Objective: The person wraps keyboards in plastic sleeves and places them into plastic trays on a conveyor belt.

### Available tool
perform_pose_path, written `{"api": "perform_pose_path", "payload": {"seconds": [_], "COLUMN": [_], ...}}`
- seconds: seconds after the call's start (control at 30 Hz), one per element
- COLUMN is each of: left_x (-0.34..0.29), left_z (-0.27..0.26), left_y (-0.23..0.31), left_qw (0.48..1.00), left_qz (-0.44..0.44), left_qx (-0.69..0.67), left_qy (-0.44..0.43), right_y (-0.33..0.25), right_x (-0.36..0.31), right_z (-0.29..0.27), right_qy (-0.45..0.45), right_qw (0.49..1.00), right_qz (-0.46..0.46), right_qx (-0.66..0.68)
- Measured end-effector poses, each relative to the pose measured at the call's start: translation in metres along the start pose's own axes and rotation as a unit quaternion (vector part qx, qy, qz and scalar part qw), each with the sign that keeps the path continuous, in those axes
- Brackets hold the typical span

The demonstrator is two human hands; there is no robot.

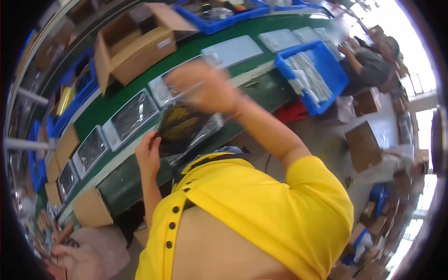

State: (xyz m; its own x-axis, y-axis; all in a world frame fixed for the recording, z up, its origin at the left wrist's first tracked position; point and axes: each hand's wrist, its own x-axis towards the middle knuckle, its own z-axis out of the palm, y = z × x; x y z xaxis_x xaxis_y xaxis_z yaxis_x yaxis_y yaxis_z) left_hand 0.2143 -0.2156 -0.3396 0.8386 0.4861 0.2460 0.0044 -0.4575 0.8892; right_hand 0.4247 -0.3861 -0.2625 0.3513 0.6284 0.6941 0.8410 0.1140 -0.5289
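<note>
In front of my body is a transparent plastic bag (pixel 179 128) with something flat and dark inside, glossy with yellowish reflections; its exact kind I cannot make out. My left hand (pixel 148 151) pinches the bag's left edge, thumb on the near side. Over the bag's upper part is my right hand (pixel 200 86), smeared by motion, so whether its fingers grip the plastic is hidden. Beyond the hands, white trays with dark panels under film, such as this wrapped tray (pixel 135 114), stand in a row along the green workbench (pixel 100 105).
An open cardboard box (pixel 140 51) stands at the bench's far side. A blue bin (pixel 333 70) with white packets juts out at the right. More blue bins (pixel 219 23) line the back. Co-workers sit at the right (pixel 373 60) and lower left (pixel 88 256).
</note>
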Motion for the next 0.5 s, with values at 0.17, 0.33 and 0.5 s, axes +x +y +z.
{"api": "perform_pose_path", "payload": {"seconds": [0.17, 0.33, 0.5], "left_x": [-0.012, -0.002, 0.012], "left_z": [-0.012, -0.006, -0.003], "left_y": [-0.032, -0.033, -0.036], "left_qw": [0.985, 0.966, 0.954], "left_qz": [-0.107, -0.17, -0.128], "left_qx": [-0.12, -0.11, -0.232], "left_qy": [0.055, 0.16, 0.14], "right_y": [0.178, 0.164, 0.102], "right_x": [-0.099, 0.007, 0.079], "right_z": [-0.177, -0.151, -0.048], "right_qy": [0.255, 0.305, -0.132], "right_qw": [0.687, 0.887, 0.99], "right_qz": [0.531, 0.253, -0.021], "right_qx": [-0.425, -0.238, -0.044]}}
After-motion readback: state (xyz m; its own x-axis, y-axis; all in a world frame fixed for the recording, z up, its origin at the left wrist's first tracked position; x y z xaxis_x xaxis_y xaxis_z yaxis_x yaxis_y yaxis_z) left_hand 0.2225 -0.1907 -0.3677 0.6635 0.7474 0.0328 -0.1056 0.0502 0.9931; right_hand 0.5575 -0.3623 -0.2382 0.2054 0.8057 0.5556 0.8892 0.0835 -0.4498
